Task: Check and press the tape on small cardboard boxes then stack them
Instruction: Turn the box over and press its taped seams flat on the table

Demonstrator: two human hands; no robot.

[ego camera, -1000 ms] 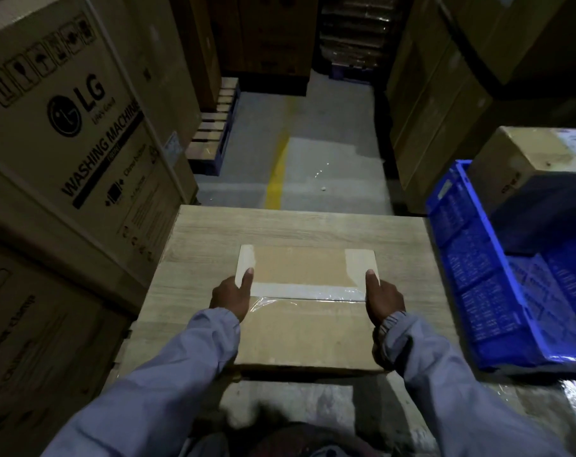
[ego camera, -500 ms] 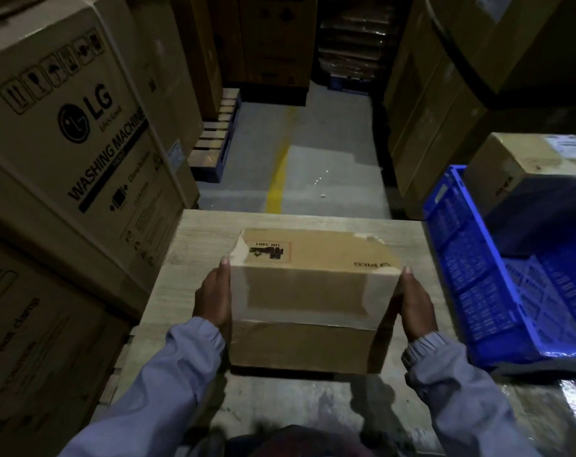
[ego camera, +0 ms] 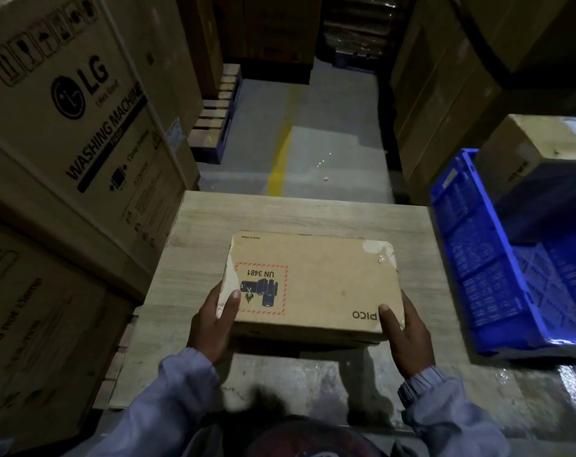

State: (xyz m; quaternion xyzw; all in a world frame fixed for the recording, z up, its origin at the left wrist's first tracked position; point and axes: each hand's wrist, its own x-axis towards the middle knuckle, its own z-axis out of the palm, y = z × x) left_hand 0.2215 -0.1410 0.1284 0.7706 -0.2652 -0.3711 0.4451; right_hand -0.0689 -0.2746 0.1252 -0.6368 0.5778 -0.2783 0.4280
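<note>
The left hand [ego camera: 214, 321] grips the near left corner of the small cardboard box [ego camera: 313, 285], thumb laid flat on top beside the red-bordered UN 3481 label [ego camera: 260, 288]; the other fingers are out of sight under the box. The right hand [ego camera: 408, 334] clamps the near right corner the same way, thumb on top next to the PICO print, fingers hidden along the side. The box sits over the middle of the pale wooden table [ego camera: 313, 212], printed face up and reading upside down from here; a dark shadow runs under its near edge, and I cannot tell whether it rests on the wood or is held just off it. Shiny tape [ego camera: 379, 250] shows at the far right corner and down the left edge, blurred by glare. To the right a blue crate [ego camera: 478, 258], cut off by the frame, holds another carton [ego camera: 517, 153]. A washing machine carton [ego camera: 65, 110] stands at the left.
</note>
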